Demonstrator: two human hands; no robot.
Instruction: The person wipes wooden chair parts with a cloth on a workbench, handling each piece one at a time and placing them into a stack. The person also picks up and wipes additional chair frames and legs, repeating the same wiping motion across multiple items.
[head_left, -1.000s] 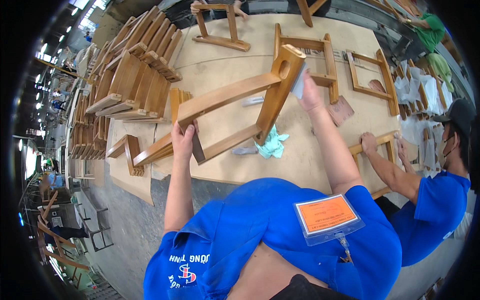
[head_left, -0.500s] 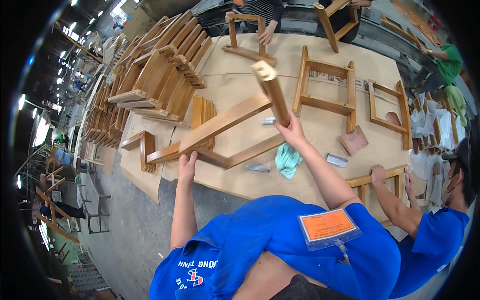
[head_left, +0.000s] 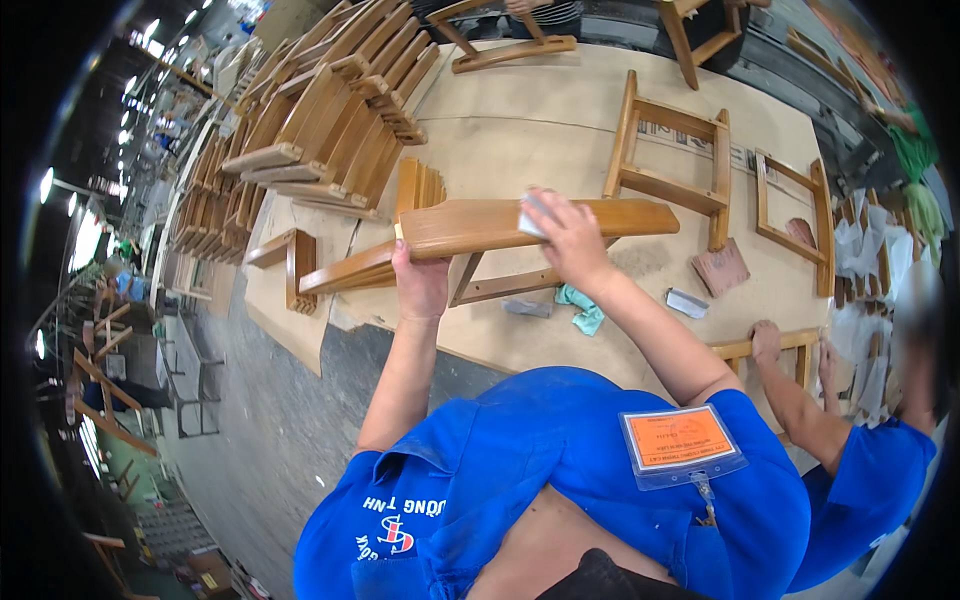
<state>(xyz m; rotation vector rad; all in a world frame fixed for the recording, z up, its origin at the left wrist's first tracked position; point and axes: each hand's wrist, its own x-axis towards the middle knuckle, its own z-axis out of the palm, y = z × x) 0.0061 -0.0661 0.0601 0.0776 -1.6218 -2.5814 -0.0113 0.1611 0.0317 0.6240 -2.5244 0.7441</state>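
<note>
A brown wooden frame [head_left: 470,226] is held up over the table, its broad flat rail turned towards me. At the rail's left end, my left hand [head_left: 421,282] is closed round the wood. My right hand [head_left: 570,243] presses a grey-white folded piece of sandpaper [head_left: 532,216] on the rail's face, right of its middle. Below the frame lie a green cloth [head_left: 583,312] and another grey folded piece [head_left: 527,308]. The frame's lower bar [head_left: 512,286] shows beneath the rail.
Stacked wooden frames [head_left: 320,130] stand at the left on the paper-covered table [head_left: 510,150]. Two frames lie at the right, one a ladder-like frame [head_left: 668,150], near a reddish-brown sandpaper sheet [head_left: 720,268]. A co-worker's arm [head_left: 800,400] is close by on the right; others work across the table.
The frame has turned so its broad rail faces me. My right hand has let go of its end and now holds the grey-white sandpaper, which lay on the table, against the rail.
</note>
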